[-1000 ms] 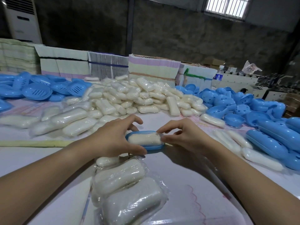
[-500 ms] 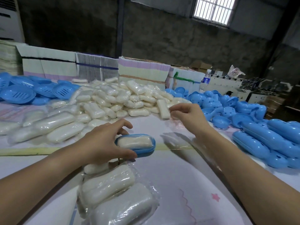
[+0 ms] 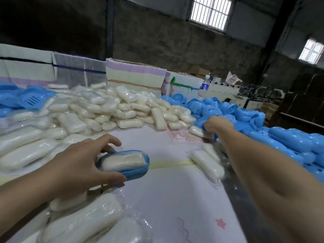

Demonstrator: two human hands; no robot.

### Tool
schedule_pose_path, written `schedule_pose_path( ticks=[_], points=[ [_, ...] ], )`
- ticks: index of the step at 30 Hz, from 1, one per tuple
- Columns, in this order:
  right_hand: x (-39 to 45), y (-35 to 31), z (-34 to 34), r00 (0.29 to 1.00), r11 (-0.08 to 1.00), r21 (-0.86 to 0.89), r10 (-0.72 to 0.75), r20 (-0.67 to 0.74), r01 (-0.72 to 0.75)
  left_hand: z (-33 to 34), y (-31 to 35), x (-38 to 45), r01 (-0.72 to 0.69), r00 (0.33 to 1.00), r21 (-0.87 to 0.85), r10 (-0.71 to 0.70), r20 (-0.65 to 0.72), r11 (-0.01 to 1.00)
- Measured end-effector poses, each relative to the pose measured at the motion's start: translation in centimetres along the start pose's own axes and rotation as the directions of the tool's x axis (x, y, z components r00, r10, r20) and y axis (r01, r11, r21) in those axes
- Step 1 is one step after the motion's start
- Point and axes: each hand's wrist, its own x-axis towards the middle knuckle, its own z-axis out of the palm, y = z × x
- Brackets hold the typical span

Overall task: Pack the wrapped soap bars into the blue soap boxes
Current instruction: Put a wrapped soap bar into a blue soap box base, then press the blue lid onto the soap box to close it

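Note:
A blue soap box base (image 3: 138,171) lies on the white table with a wrapped soap bar (image 3: 122,161) inside it. My left hand (image 3: 82,163) holds the base by its left end, thumb at the front and fingers behind. My right hand (image 3: 216,124) stretches far to the right and reaches into the pile of blue box lids (image 3: 233,113); its fingers touch a blue piece, but the grip is blurred. A big heap of wrapped soap bars (image 3: 108,109) fills the table's back.
More wrapped bars (image 3: 84,220) lie at the near left and two (image 3: 206,162) beside my right forearm. Closed blue boxes (image 3: 289,142) pile up at the right. Slotted blue trays (image 3: 29,99) sit far left, paper stacks (image 3: 135,76) and a water bottle (image 3: 205,85) behind.
My right hand has left the filled box and moved right and away to the pile of blue lids. My left hand stays on the box. The view has turned right.

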Motion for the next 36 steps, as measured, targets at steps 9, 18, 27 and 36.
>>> schedule_pose_path(
  ticks=[9, 18, 27, 36],
  points=[
    [0.6, -0.3, 0.9, 0.945, 0.994, -0.084, -0.096, -0.311, 0.074, 0.3, -0.4, 0.2, -0.006, 1.000, -0.003, 0.006, -0.019, 1.000],
    [-3.0, -1.3, -0.8, 0.801, 0.902, 0.274, -0.117, -0.586, 0.333, 0.2, 0.0, 0.2, 0.013, 1.000, 0.018, -0.013, -0.001, 1.000],
    [-12.0, -7.2, -2.6, 0.913, 0.493, 0.770, -0.271, -0.306, 0.405, -0.1, 0.6, -0.1, 0.039, 0.999, 0.002, -0.040, 0.035, 0.999],
    [-19.5, -7.9, -1.5, 0.441, 0.270, 0.362, -0.693, -0.570, 0.892, -0.6, 1.2, -0.5, 0.072, 0.997, -0.061, -0.070, 0.024, 0.996]
  ],
)
